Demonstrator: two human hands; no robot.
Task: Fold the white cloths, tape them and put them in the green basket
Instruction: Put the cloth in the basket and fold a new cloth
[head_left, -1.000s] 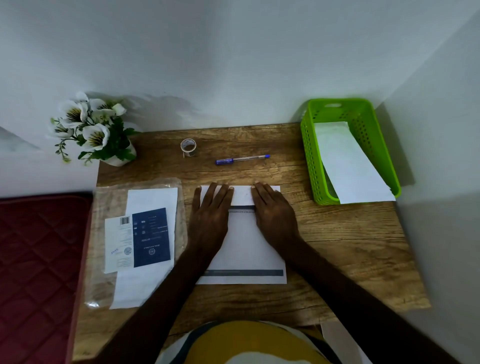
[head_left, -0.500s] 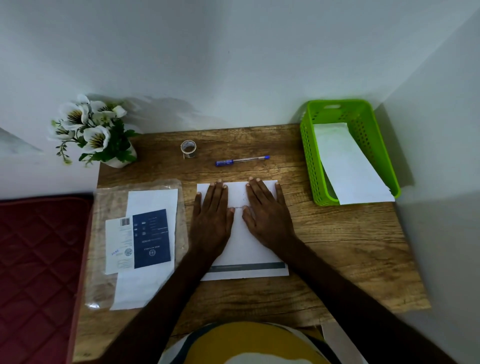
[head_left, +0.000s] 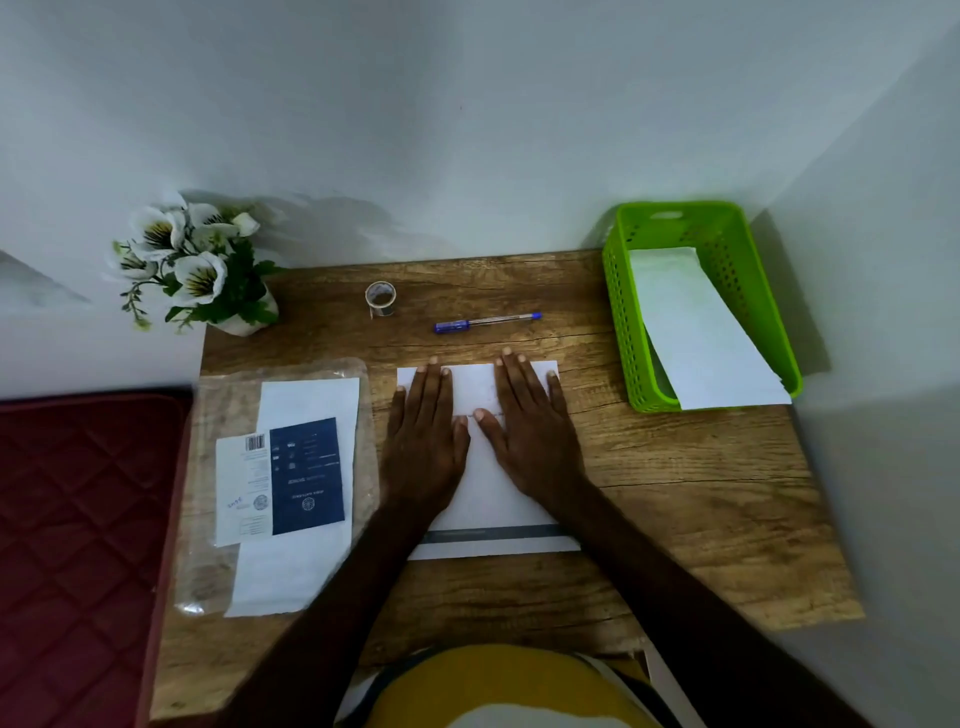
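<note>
You've got two hands, one tape roll (head_left: 381, 298), one pen (head_left: 487, 322), one green basket (head_left: 623, 322). Left hand (head_left: 423, 441) and right hand (head_left: 530, 436) lie flat, fingers straight, gripping nothing, pressing the folded white cloth (head_left: 475, 499) mid-table beneath them.

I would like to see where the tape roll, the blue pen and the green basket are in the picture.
tape roll (head_left: 381, 298): head view, on the roll's upper ring.
blue pen (head_left: 487, 322): head view, on the middle of the barrel.
green basket (head_left: 623, 317): head view, on its perforated left wall.
</note>
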